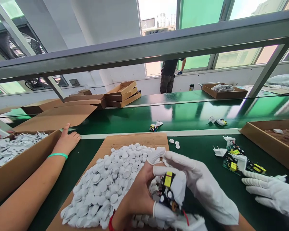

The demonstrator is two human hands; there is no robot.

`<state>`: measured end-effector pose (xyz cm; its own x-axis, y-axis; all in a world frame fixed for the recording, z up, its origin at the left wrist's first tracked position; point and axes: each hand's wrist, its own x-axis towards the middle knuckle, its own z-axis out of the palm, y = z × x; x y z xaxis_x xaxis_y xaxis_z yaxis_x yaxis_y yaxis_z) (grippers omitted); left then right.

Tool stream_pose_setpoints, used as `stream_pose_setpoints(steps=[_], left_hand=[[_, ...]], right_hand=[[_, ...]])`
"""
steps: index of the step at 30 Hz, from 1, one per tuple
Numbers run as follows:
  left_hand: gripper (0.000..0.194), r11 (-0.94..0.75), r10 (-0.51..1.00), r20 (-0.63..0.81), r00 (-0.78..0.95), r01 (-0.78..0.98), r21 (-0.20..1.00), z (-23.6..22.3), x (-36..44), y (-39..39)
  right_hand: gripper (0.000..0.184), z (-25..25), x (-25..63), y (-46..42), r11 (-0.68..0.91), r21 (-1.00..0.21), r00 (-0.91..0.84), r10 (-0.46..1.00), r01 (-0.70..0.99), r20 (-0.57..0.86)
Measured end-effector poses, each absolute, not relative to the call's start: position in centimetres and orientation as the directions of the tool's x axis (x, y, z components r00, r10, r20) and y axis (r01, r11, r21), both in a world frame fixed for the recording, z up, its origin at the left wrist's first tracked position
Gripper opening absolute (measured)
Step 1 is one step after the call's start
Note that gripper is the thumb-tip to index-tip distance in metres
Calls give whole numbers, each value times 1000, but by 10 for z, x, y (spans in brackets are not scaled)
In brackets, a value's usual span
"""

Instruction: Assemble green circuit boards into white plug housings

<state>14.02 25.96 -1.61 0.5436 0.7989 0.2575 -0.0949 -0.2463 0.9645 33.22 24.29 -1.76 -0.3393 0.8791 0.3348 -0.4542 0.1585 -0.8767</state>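
Observation:
Low in the middle, my left hand (pixel 141 189), with white finger cots and a red band at the wrist, is closed round a small circuit board (pixel 168 183). This board carries a yellow-wrapped transformer, a white casing (pixel 178 187) and a red wire. My right hand (pixel 202 183), in a white glove, curves round the board's right side; its fingertips meet my left fingers and are partly hidden. Beneath and left of my hands lies a heap of small white round caps (pixel 113 179) on a cardboard sheet (pixel 139 138). Several loose caps (pixel 177 146) lie just beyond.
A co-worker's bare arm (pixel 62 149) reaches in beside a box of white plug parts (pixel 21 144). At right, another co-worker's gloved hand (pixel 272 191) is near several circuit boards (pixel 238 157) and a cardboard box (pixel 267 138). A metal rail (pixel 144 48) crosses above the green belt (pixel 125 120).

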Motion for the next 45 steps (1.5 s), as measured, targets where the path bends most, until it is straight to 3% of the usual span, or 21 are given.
stream_pose_setpoints(steps=[2, 5, 10, 14, 17, 20, 23, 27, 30, 33, 36, 39, 42, 45], left_hand=[[98, -347, 833, 336, 439, -58, 936, -18, 141, 260], [82, -483, 809, 405, 426, 89, 871, -18, 141, 261], [89, -588, 721, 414, 556, 174, 790, -1, 142, 262], [86, -531, 706, 360, 611, 119, 839, 7, 146, 260], [84, -559, 693, 325, 643, 195, 806, 5, 148, 259], [79, -725, 635, 498, 591, 233, 648, 1, 149, 260], [78, -814, 563, 597, 572, 259, 520, -1, 148, 261], [74, -742, 623, 480, 617, 273, 612, 1, 148, 261], [76, -664, 648, 428, 630, 191, 723, 3, 149, 260], [78, -602, 645, 431, 631, 72, 795, 0, 149, 260], [78, -536, 631, 379, 677, 28, 843, -1, 148, 259], [79, -488, 661, 337, 671, 43, 872, 0, 146, 260], [76, -513, 659, 379, 649, 20, 858, 1, 147, 261], [72, -490, 734, 331, 593, 125, 863, -1, 151, 262]], right_hand=[[54, -24, 334, 249, 277, -871, -198, 904, -405, 379], [49, -32, 338, 256, 350, -899, -177, 899, -262, 402], [35, -30, 341, 251, 567, -824, -137, 816, 0, 562], [42, -22, 341, 245, 686, -707, -209, 727, 175, 654], [40, -23, 340, 248, 539, -839, -213, 830, 72, 515], [30, -25, 339, 253, 333, -932, -158, 922, -143, 354], [22, -22, 336, 256, 263, -928, -167, 935, -262, 312], [14, -16, 327, 252, 187, -892, -247, 919, -412, 307], [15, -17, 321, 245, 150, -815, -151, 949, -560, 279], [19, -20, 318, 239, 76, -759, -255, 916, -647, 309], [7, -23, 317, 233, -36, -729, -387, 865, -684, 320], [21, -24, 316, 230, -12, -719, -322, 899, -695, 296], [27, -26, 316, 236, -14, -781, -362, 891, -624, 274], [26, -31, 320, 254, 24, -772, -202, 959, -635, 197]])
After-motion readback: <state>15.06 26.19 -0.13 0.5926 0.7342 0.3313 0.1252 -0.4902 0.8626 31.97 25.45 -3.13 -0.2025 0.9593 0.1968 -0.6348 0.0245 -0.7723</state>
